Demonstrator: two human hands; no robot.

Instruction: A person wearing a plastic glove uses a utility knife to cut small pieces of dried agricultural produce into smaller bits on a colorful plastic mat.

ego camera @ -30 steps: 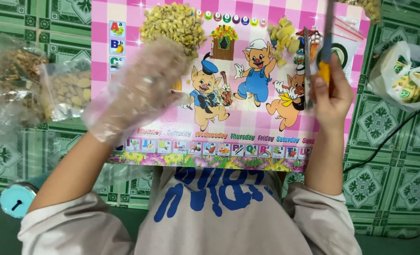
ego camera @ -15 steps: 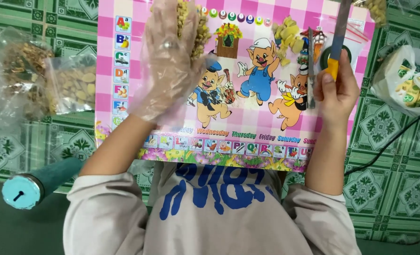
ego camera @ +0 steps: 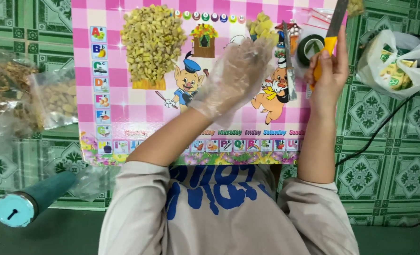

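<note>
A pink checked cartoon board (ego camera: 125,108) lies on the green patterned floor in front of me. A heap of small yellow chopped pieces (ego camera: 152,40) sits at its upper left, and a smaller clump of yellow pieces (ego camera: 262,26) lies near the top middle. My left hand (ego camera: 236,78), in a clear plastic glove, hovers over the board's middle with fingers spread, its fingertips close to the small clump. My right hand (ego camera: 328,71) grips the yellow handle of a knife (ego camera: 335,19) whose blade points up off the board's right edge.
Clear bags of brownish pieces (ego camera: 26,94) lie left of the board. A white plastic bag (ego camera: 396,61) with green and yellow packets sits at the right, with a black cable beside it. A teal cylinder (ego camera: 30,200) lies at lower left. A dark tape roll (ego camera: 310,47) and a second blade rest on the board.
My gloved left hand has moved rightward from the big yellow heap to the small clump near the top middle. The right hand still holds the knife upright.
</note>
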